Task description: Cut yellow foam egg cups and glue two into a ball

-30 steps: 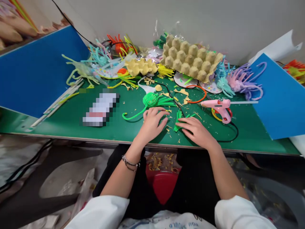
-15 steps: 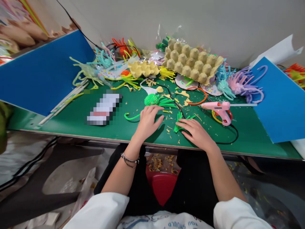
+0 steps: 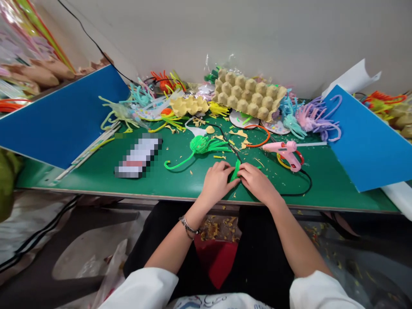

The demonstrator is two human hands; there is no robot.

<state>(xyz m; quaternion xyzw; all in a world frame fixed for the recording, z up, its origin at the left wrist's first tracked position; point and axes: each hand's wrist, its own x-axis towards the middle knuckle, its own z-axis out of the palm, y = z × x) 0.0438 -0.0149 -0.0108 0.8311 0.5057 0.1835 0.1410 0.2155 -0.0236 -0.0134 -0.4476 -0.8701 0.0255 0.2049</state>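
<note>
Near the front edge of the green table, my left hand (image 3: 216,181) and my right hand (image 3: 258,182) come together around a small bunch of short green pipe cleaner pieces (image 3: 236,170). Fingers of both hands are closed on it from either side, and part of the bunch is hidden by them. Just beyond my left hand lies a green pipe cleaner figure (image 3: 200,145), with a wound round body, loose strands to the right and one long curled strand to the left. A pink glue gun (image 3: 286,153) lies to the right of my right hand.
A blurred-out phone (image 3: 138,156) lies left on the table (image 3: 174,184). Blue boards (image 3: 61,116) stand at both sides. Behind are egg cartons (image 3: 249,94), coloured pipe cleaner figures and an orange pipe cleaner loop (image 3: 268,139). Yellowish scraps and a black cord lie around the middle.
My left hand has moved right, from beside the green figure to the short green pieces. The two hands now hold the bunch between them. The view has shifted slightly.
</note>
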